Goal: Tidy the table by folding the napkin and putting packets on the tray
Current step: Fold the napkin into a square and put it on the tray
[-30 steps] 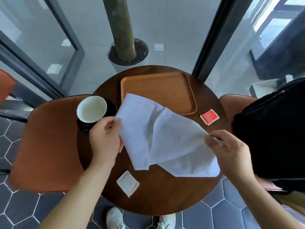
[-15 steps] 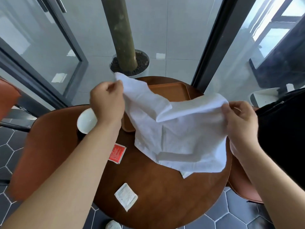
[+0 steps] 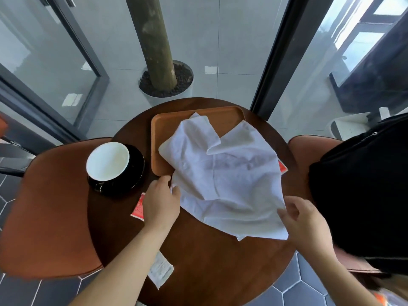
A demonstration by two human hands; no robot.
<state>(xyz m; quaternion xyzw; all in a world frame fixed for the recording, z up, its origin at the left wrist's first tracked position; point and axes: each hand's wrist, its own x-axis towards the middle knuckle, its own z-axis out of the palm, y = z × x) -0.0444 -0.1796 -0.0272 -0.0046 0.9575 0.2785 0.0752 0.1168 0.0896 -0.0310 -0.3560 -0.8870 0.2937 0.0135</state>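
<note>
A crumpled white napkin [image 3: 225,177] lies spread over the round wooden table [image 3: 209,261], its far part draped over the near right of the orange-brown tray [image 3: 170,127]. My left hand [image 3: 161,202] pinches the napkin's near left edge. My right hand [image 3: 306,221] pinches its near right corner. A red packet [image 3: 138,208] lies partly hidden under my left hand. Another red packet [image 3: 282,168] peeks out from the napkin's right edge. A white packet [image 3: 162,272] lies near the front of the table, partly under my left forearm.
A white cup on a black saucer [image 3: 110,164] stands at the table's left. Orange chairs [image 3: 50,206] flank the table; a black bag [image 3: 364,191] sits on the right one. A potted tree trunk [image 3: 159,51] stands behind the table, beyond glass walls.
Both hands lifted the napkin into the air, then brought it down; it now lies on the table and tray, with my hands at its near edge.
</note>
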